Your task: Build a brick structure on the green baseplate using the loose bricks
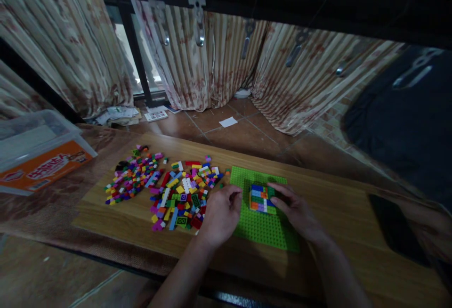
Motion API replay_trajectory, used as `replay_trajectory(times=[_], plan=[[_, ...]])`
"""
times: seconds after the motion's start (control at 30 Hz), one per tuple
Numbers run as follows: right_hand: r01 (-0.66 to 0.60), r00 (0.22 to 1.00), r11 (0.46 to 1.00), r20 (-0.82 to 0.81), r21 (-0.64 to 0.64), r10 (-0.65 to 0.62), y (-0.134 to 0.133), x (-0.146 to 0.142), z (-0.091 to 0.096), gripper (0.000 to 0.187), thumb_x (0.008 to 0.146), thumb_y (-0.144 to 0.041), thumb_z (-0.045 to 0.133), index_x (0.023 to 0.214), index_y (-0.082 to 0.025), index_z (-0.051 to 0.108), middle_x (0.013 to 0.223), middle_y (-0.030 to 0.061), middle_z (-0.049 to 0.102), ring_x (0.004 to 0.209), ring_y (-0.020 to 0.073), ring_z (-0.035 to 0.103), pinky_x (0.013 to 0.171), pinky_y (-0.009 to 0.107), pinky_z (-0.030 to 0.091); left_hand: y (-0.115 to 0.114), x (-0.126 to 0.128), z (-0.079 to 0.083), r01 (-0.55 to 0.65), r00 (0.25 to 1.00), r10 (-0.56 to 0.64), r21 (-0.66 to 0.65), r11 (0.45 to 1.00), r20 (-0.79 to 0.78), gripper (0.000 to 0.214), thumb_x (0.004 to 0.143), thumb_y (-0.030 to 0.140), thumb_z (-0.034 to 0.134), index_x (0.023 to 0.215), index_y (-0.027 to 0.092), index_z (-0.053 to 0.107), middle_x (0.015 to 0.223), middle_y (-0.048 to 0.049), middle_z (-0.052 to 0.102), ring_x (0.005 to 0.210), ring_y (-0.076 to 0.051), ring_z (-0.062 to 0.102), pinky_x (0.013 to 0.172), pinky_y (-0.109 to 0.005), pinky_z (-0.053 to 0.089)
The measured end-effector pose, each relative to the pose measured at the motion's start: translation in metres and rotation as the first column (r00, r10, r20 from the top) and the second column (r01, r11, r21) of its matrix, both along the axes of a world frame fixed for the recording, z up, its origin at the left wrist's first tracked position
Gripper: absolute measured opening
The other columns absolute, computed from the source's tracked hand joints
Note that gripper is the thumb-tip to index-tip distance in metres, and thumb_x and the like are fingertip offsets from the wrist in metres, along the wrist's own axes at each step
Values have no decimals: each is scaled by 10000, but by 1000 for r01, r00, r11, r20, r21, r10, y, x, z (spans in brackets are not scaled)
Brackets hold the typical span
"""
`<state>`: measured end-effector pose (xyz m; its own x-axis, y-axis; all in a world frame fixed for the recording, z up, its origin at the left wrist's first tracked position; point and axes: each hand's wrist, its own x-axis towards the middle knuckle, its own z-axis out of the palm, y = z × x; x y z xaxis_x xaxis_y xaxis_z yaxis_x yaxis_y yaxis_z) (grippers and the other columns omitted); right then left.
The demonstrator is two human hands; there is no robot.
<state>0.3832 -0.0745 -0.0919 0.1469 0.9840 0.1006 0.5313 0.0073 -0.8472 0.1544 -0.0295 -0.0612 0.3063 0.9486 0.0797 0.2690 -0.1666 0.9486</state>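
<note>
A green studded baseplate point(261, 237) lies on the wooden board, and a low rectangular build of colourful toy bricks point(259, 198) stands on it. My right hand point(296, 211) reaches in from the right, its thumb and fingertips against the build's right edge. To the left, over the baseplate's left edge, my left hand point(222, 214) has its fingers curled in a pinch; whatever may be between them is hidden. Beside that hand spreads a pile of larger loose bricks point(183, 188), partly covered by it. Farther left is a heap of smaller bricks point(130, 178).
A clear plastic box point(45, 157) with an orange label stands at the far left. A dark flat object resembling a phone point(397, 230) lies on the right of the wooden board point(339, 218). Beyond the board are striped curtains point(226, 63), papers point(118, 115) and a dark rounded seat-like shape point(402, 133).
</note>
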Motion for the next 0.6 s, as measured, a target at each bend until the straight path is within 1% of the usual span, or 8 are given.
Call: replay_trajectory(times=[0.2,0.4,0.6], plan=[[5,999,1000,53,4,-5,-1,1,1,360,850,-391,601,1189,-280,652,1240,57,627,1172,242,566,1020,461,425,-2,-1,3,-7,1000,9,69,998,-27,164,826,197,551,814,204,714,633,-23,634,540,-154,546,528,-262,366],[30,984,998,173,61,-40,-3,6,1,355,859,-414,579,1171,-259,648,1212,69,635,1153,244,575,992,448,447,-3,-1,5,21,996,-18,28,999,-85,184,844,202,523,847,193,707,643,-24,634,547,-154,549,544,-264,366],[7,960,999,279,38,-17,-6,7,5,326,872,-396,565,1156,-257,642,1155,72,641,1110,245,588,985,456,448,-4,-1,3,27,996,-23,50,998,-88,180,847,198,521,843,200,701,654,-31,640,581,-165,569,559,-268,365]])
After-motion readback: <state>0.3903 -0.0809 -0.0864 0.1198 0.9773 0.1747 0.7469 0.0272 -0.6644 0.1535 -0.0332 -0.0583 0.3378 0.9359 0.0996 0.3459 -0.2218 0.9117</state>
